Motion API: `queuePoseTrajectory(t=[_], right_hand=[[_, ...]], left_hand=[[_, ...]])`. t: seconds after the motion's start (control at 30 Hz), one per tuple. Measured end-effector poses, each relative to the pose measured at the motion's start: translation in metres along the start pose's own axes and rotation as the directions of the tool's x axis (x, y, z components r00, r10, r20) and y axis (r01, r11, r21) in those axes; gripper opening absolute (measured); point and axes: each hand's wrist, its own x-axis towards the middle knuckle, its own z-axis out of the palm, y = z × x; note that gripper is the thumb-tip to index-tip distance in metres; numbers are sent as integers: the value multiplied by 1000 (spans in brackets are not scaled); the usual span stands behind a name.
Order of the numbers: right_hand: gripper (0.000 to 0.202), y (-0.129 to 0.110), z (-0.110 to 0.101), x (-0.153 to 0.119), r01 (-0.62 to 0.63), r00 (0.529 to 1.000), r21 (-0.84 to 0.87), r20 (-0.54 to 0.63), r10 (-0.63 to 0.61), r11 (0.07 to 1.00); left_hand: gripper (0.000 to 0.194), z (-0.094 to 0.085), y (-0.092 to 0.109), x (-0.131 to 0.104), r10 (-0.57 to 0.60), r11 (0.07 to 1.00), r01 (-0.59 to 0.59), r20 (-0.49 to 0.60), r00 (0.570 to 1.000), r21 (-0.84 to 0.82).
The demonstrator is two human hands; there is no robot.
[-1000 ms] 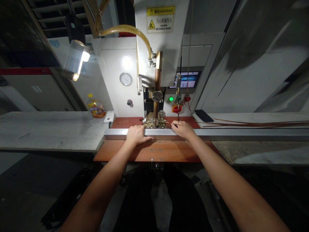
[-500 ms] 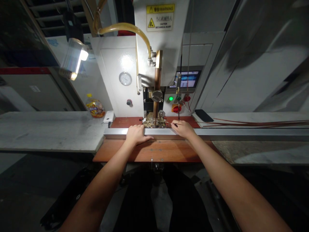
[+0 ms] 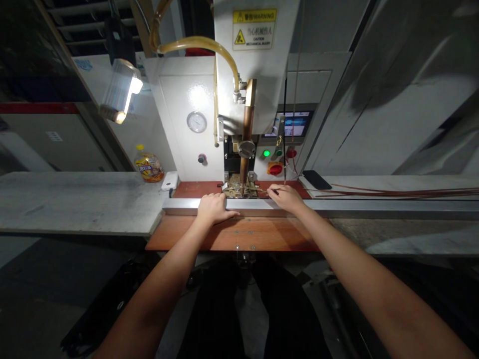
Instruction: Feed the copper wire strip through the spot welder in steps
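Note:
A long silver metal bar (image 3: pixel 247 204) lies across the front of a welding-type machine. My left hand (image 3: pixel 213 208) is closed over the bar, fingers across its top and thumb stretched along the front side. Just right of the machine's brass-coloured clamp (image 3: pixel 236 186), my right hand (image 3: pixel 286 198) rests at the bar with thumb and forefinger pinched. Something thin and dark shows between those fingertips, too small to name. A copper-coloured rod (image 3: pixel 244 172) comes down from the machine head onto the clamp area, between my two hands.
A reddish-brown board (image 3: pixel 239 234) juts out in front of the bar. To the right lie a black phone (image 3: pixel 317 180) and several thin copper-coloured strips (image 3: pixel 392 190). At left stand a bottle (image 3: pixel 149 167) and a white box (image 3: pixel 170 180). A lit lamp (image 3: pixel 121 92) hangs upper left.
The whole view has shifted slightly, so the machine sits a little further right. Both hands keep nearly the same places on the bar, and the right hand's pinch looks unchanged.

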Motion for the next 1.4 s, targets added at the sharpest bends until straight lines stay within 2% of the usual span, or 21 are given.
queuePoseTrajectory(t=[0.3, 0.63, 1.17, 1.4], right_hand=[[36, -21, 3, 9, -38, 998, 40, 50, 36, 998], [36, -42, 1, 13, -133, 979, -27, 151, 136, 991], [38, -38, 12, 13, -50, 987, -73, 149, 60, 996], [38, -39, 11, 11, -34, 991, -45, 128, 40, 998]], left_hand=[[82, -1, 1, 0, -16, 1000, 16, 17, 1000, -14], [82, -2, 1, 0, -5, 1000, 4, 23, 1000, 23], [83, 1, -1, 1, 13, 1000, -13, 23, 1000, 5], [93, -4, -9, 3, 93, 993, -90, 34, 995, -83]])
